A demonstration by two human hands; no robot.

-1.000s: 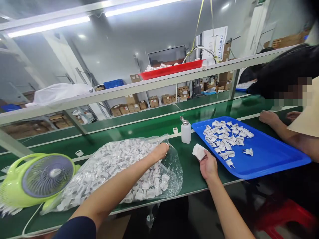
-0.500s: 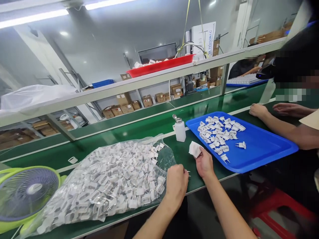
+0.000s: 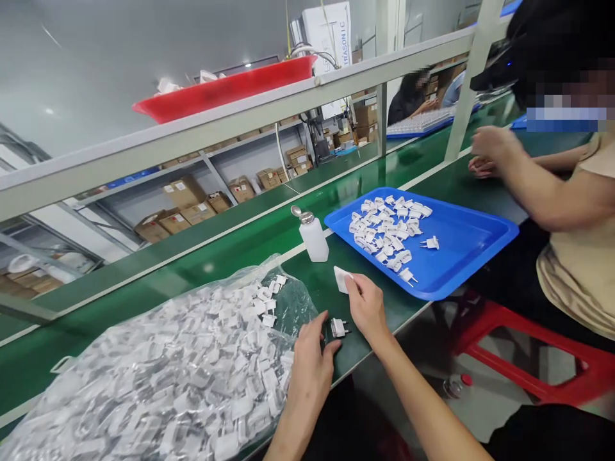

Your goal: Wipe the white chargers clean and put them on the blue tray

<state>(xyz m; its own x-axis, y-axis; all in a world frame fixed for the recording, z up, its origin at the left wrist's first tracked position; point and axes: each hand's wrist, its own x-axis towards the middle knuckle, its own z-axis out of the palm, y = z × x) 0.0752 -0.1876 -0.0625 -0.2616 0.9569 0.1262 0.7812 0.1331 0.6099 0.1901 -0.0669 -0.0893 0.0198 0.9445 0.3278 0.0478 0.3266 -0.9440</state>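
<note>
My left hand [image 3: 313, 352] is open at the right edge of a clear plastic bag [image 3: 182, 358] full of white plug parts. Just beyond its spread thumb and fingers, a single white two-pin plug [image 3: 339, 328] lies on the green bench. My right hand [image 3: 368, 304] pinches a folded white cloth [image 3: 341, 280] above the bench. Behind the cloth stands a white pump bottle [image 3: 314, 238] with its metal lid tipped up. A blue tray [image 3: 461, 256] to the right holds several white plugs, one lying apart from the pile.
A person [image 3: 576, 211] sits at the right, hands over the bench. A red stool [image 3: 533, 358] and a bottle with a red cap [image 3: 457, 385] are below. A red tray [image 3: 225, 89] rests on the raised shelf. Across the bench are cardboard boxes [image 3: 185, 198] and another person [image 3: 410, 96].
My left hand has opened, and a plug now lies on the bench beside it. The view has shifted right, and the fan is out of sight. The seated person's arm has lifted.
</note>
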